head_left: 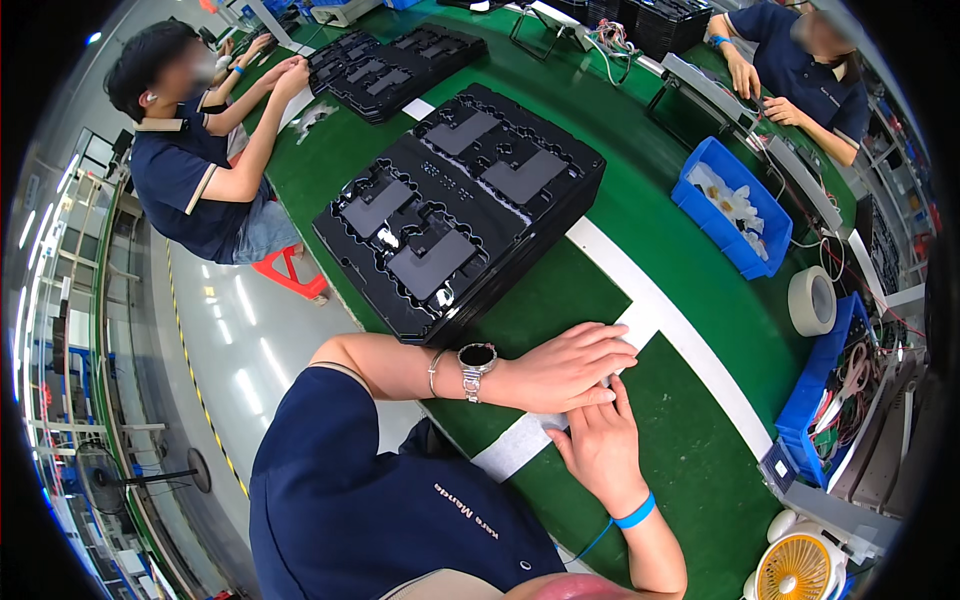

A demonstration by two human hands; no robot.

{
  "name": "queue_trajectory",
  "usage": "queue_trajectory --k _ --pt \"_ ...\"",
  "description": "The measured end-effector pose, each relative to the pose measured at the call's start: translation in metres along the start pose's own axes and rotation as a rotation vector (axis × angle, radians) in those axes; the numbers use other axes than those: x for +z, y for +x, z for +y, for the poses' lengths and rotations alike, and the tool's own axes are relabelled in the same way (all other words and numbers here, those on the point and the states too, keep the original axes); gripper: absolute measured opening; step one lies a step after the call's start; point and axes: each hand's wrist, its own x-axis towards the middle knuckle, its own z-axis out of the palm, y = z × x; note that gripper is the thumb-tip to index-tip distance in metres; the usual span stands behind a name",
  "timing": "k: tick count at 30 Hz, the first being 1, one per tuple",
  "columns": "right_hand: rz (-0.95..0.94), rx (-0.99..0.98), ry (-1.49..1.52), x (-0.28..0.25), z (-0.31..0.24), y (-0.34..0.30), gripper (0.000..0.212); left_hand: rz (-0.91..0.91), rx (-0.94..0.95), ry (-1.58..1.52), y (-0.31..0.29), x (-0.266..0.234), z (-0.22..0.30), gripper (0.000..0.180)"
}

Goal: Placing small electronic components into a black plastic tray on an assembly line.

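My left hand point(565, 370), with a watch on its wrist, reaches across from the left over the green table mat point(690, 430). Its fingers are close together and bent over a small whitish piece, mostly hidden, whose kind I cannot make out. Just below is my right hand point(605, 450), a blue band round its wrist. The right fingers stretch up to the left fingertips, and the right thumb stands apart from them. White tape strips point(645, 300) run along the mat beside and under the hands.
A stack of black moulded trays point(445, 215) with grey pads stands left of my hands. On the right are a blue bin point(735, 205) of whitish parts, a tape roll point(812, 300), a blue tool bin point(800, 420) and a small fan point(795, 570). Co-workers point(190, 150) sit along the table.
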Motion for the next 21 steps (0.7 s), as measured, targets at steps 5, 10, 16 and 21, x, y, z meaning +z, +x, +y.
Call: queue_trajectory --k 5,10,16,21 --pt "0.009 -0.056 0.038 -0.0025 -0.0001 0.0007 0.049 0.006 -0.005 -0.001 0.0003 0.0001 0.0004 0.050" --pt "0.028 -0.105 0.141 0.0000 0.0007 0.0000 0.048 0.008 -0.002 -0.003 0.0003 -0.0008 0.0011 0.050" --pt "0.031 -0.157 0.128 -0.0020 -0.0038 0.0004 0.048 0.001 0.005 0.045 0.0008 -0.0005 0.0016 0.049" --pt "0.015 -0.167 0.090 -0.0025 -0.0049 0.0007 0.050 0.004 0.006 0.041 0.0009 -0.0012 0.0012 0.050"
